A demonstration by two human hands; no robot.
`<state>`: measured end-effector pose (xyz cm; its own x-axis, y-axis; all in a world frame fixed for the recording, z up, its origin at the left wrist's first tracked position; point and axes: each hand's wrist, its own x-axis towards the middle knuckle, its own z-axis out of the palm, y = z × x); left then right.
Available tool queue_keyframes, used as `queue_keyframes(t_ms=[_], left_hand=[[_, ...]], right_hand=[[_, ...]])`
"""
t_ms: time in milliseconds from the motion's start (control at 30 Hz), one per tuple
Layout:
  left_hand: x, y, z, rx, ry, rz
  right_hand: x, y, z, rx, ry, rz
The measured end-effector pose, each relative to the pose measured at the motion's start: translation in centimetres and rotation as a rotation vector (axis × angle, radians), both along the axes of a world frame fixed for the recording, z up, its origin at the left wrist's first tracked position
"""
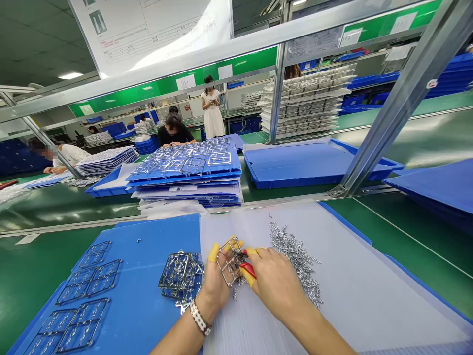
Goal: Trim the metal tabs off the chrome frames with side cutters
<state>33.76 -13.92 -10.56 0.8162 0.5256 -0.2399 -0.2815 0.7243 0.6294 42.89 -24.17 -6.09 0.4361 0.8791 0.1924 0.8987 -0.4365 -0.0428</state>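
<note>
My left hand point(214, 283), with yellow finger covers, is wrapped round a small silvery metal frame point(223, 268) that carries little twisted pieces. In my right hand point(277, 281) is a pair of red-handled pliers point(248, 269); their jaws are at the frame, partly hidden by the fingers. A few loose pieces lie under my hands. To the right, a heap of small shiny twisted metal pieces point(295, 261) spreads over the white sheet point(354, 286). Beside my left wrist sits a pile of similar dark metal frames point(180, 276).
More frames point(88, 281) lie spread on the blue sheet point(140, 305) at left. Ahead stand a tall stack of blue sheets point(185, 180) topped with frames and a blue tray point(299, 165). A slanted metal post point(391, 103) rises on the right. Several people are farther back.
</note>
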Motion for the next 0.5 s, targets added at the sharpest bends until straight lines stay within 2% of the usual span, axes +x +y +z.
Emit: queue_keyframes(t_ms=[200,367,500], left_hand=[[-0.20,-0.40,0.93,-0.047,-0.026,-0.047],[0.01,-0.54,0.83,0.024,0.026,-0.012],[0.12,-0.55,0.19,0.146,0.095,0.055]], right_hand=[[1.33,0.08,0.13,-0.037,0.018,-0.050],[1.17,0.60,0.14,-0.060,0.038,-0.062],[1.26,0.77,0.31,-0.075,0.064,-0.056]])
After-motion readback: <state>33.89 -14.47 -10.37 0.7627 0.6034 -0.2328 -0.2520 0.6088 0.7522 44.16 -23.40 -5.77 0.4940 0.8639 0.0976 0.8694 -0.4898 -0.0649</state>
